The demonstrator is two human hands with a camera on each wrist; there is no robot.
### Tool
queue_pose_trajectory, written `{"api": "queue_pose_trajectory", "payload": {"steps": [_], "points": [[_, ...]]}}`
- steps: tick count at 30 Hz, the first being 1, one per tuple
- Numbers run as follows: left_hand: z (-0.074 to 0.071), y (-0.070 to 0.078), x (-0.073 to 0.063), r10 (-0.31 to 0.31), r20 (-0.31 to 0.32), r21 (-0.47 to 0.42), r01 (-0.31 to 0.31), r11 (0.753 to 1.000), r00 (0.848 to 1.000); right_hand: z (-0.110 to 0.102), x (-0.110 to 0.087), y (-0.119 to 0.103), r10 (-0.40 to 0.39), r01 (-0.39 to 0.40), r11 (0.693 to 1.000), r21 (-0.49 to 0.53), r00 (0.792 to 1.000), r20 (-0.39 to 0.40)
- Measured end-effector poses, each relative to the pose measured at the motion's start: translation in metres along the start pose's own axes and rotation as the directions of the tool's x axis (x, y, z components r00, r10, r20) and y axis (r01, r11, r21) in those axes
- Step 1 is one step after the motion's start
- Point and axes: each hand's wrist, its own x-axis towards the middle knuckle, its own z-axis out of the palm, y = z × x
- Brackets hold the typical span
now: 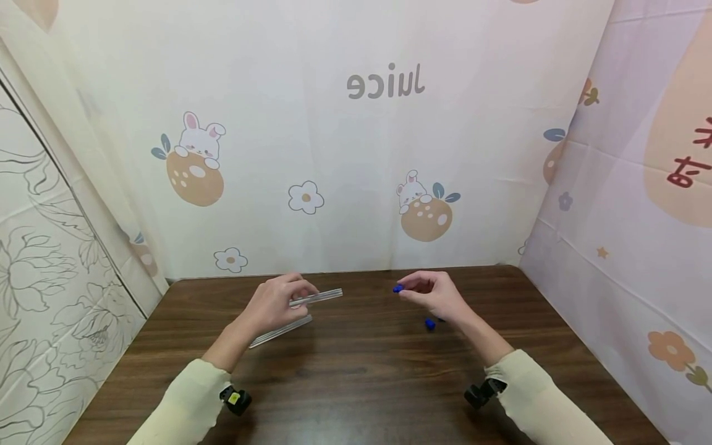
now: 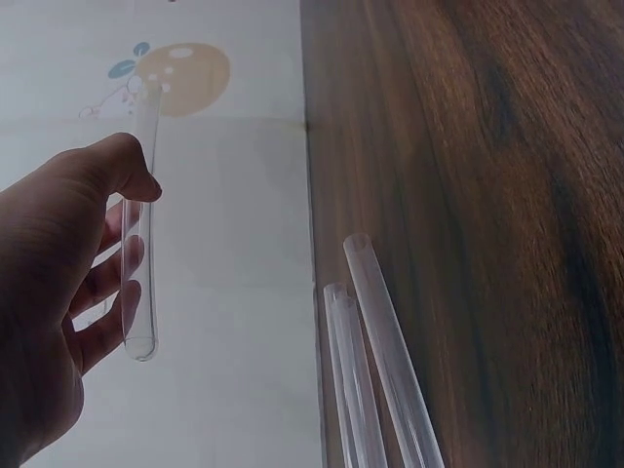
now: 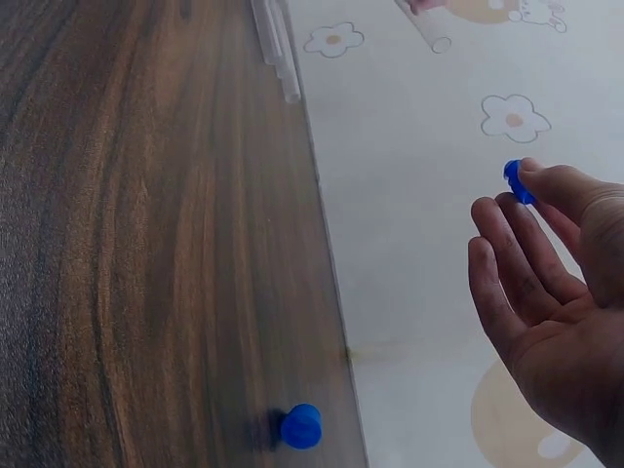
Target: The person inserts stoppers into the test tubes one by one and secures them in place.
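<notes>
In the head view my left hand [image 1: 276, 303] holds a clear test tube [image 1: 329, 295] above the table, its free end pointing right. The left wrist view shows thumb and fingers around this tube [image 2: 144, 258], with a rounded end at the bottom. Over the right side of the table, my right hand [image 1: 436, 298] pinches a small blue stopper [image 1: 397, 288] between thumb and index finger. Its other fingers are spread and bent in the right wrist view, where the stopper [image 3: 518, 182] shows at the fingertips. A gap separates tube and stopper.
Several more clear tubes [image 2: 390, 351] lie side by side on the brown wooden table [image 1: 356, 371], below my left hand. Another blue stopper [image 1: 430, 324] stands below my right hand, with a further blue bit partly hidden behind the wrist. A printed curtain [image 1: 350, 142] hangs at the back edge.
</notes>
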Motion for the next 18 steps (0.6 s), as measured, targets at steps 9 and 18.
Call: {"api": "queue_pose_trajectory", "payload": {"steps": [9,18], "points": [[0.004,0.003,0.002,0.013,-0.016,-0.006,-0.013,1.0,1.0,0.007,0.001,0.001,0.0,0.0,1.0,0.001,1.0,0.012],[0.01,0.01,0.007,0.003,0.0,-0.029,-0.003,1.0,1.0,0.013,0.001,0.003,0.003,-0.003,1.0,-0.002,1.0,0.024]]}}
